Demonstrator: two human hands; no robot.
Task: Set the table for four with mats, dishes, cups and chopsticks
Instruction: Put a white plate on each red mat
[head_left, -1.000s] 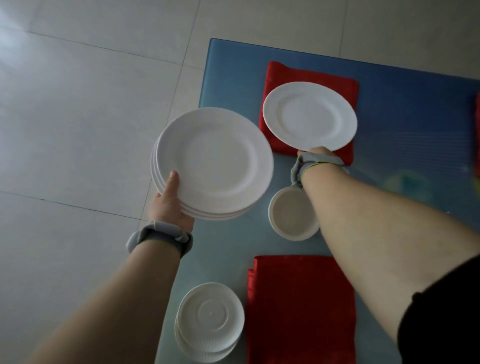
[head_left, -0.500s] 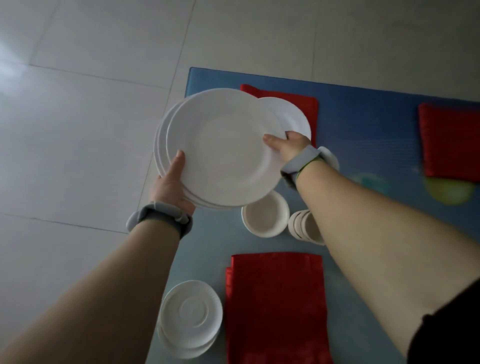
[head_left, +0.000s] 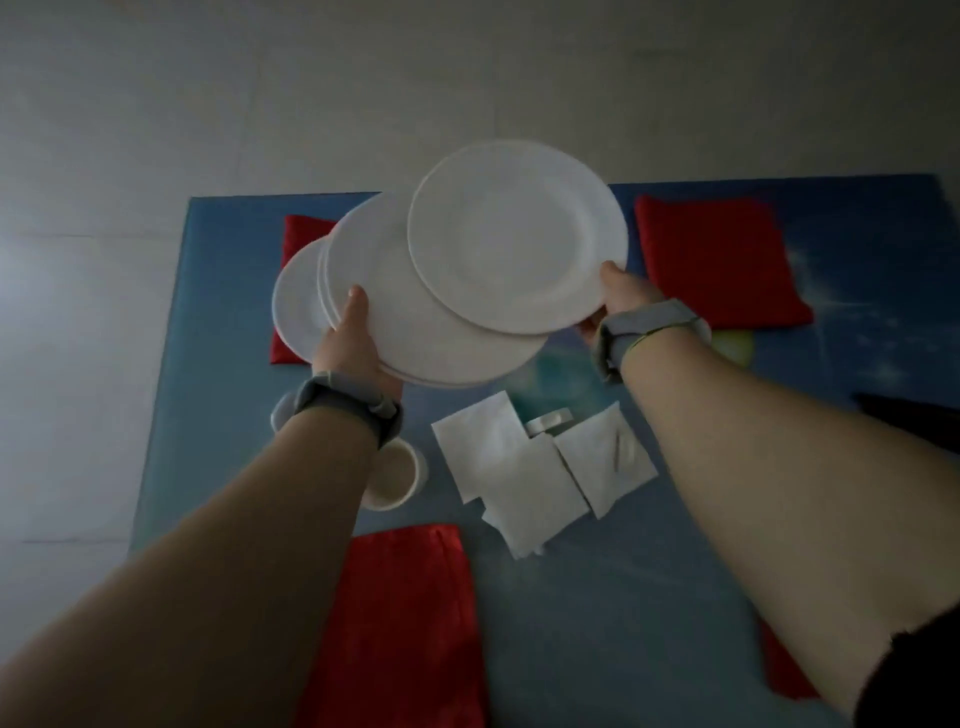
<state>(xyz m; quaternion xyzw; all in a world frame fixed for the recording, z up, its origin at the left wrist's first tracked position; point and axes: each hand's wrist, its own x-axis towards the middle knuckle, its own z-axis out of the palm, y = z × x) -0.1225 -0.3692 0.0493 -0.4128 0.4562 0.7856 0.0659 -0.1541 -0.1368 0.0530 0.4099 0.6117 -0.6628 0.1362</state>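
Note:
My left hand (head_left: 349, 343) grips a stack of white plates (head_left: 395, 312) from below, held above the blue table (head_left: 649, 597). My right hand (head_left: 615, 296) holds a single white plate (head_left: 514, 234) by its near edge, lifted over the stack and shifted to the right. Another white plate (head_left: 293, 312) lies on the far left red mat (head_left: 301, 231), partly hidden by the stack. A bare red mat (head_left: 722, 260) lies at the far right. The near red mat (head_left: 405, 623) is bare too.
Several white napkins (head_left: 524, 478) lie in the table's middle, with a small white item (head_left: 548, 420) among them. A white cup (head_left: 397, 475) stands under my left wrist. A red mat corner (head_left: 784, 670) shows under my right arm. Grey tiled floor lies left and beyond.
My right hand has taken the top plate off the stack and carried it rightward. The view has swung right, so the napkins and the far right mat now show.

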